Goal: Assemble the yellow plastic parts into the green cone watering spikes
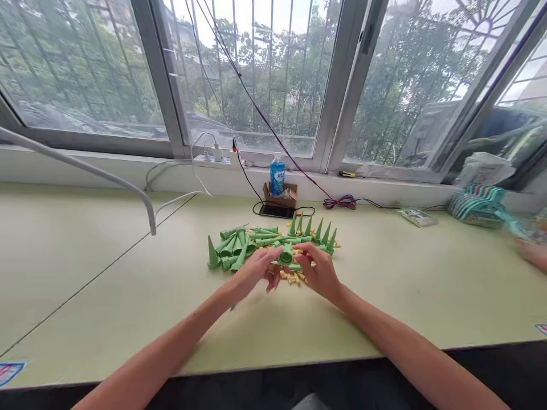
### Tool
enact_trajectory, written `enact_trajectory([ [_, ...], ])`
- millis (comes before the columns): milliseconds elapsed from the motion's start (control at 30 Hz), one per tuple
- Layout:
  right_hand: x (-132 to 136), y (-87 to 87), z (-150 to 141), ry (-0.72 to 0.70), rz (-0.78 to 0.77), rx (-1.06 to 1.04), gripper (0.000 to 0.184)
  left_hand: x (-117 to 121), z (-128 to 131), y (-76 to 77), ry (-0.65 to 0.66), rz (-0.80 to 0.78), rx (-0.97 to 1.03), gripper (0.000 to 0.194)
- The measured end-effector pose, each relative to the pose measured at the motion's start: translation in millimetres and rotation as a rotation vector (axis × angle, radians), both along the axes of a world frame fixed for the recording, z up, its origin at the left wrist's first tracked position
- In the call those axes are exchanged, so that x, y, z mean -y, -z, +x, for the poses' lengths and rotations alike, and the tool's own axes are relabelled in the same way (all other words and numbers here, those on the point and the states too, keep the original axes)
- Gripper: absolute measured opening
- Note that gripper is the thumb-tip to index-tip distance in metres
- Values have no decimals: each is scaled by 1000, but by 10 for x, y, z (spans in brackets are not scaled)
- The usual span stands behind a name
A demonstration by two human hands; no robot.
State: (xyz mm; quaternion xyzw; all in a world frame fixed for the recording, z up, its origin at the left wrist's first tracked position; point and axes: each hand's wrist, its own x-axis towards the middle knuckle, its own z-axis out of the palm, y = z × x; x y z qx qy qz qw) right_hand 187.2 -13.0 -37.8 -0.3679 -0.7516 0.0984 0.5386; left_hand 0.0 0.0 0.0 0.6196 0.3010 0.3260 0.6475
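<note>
My left hand is closed on a green cone-shaped part, its round hollow end turned towards me. Close against that part's right side, my right hand has thumb and forefinger nearly together. Something small and yellowish shows between these fingertips, but I cannot tell whether it is held. Behind and to the left lies a heap of similar green cones, with one standing at its left end. Several more upright cones form a row at the right. Small yellow pieces are scattered under and around my hands.
A blue bottle stands in a cardboard box behind a dark phone. Cables run along the sill. A white curved tube reaches in from the left. At far right, another person's hand is near teal hangers.
</note>
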Motion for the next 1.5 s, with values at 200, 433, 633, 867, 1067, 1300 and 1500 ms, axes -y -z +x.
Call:
enact_trajectory([
  [200,-13,-20,4,1,2,5,21,18,-13,-11,4,20,7,42],
  [433,-32,9,4,-21,-9,9,23,11,-36,-8,9,65,11,40],
  [633,-16,8,1,-27,-21,43,23,11,-45,-15,-41,113,25,37],
  [867,-17,-2,11,-49,-5,61,20,5,-56,6,-51,171,0,34],
  [1067,-8,-9,10,-61,-24,62,18,7,-61,12,-56,252,-28,32],
  [1300,-18,6,4,-80,-69,44,30,30,-56,-5,-72,339,-82,29],
  [1500,-26,10,4,-61,-123,27,40,44,-60,34,-120,456,-181,35],
])
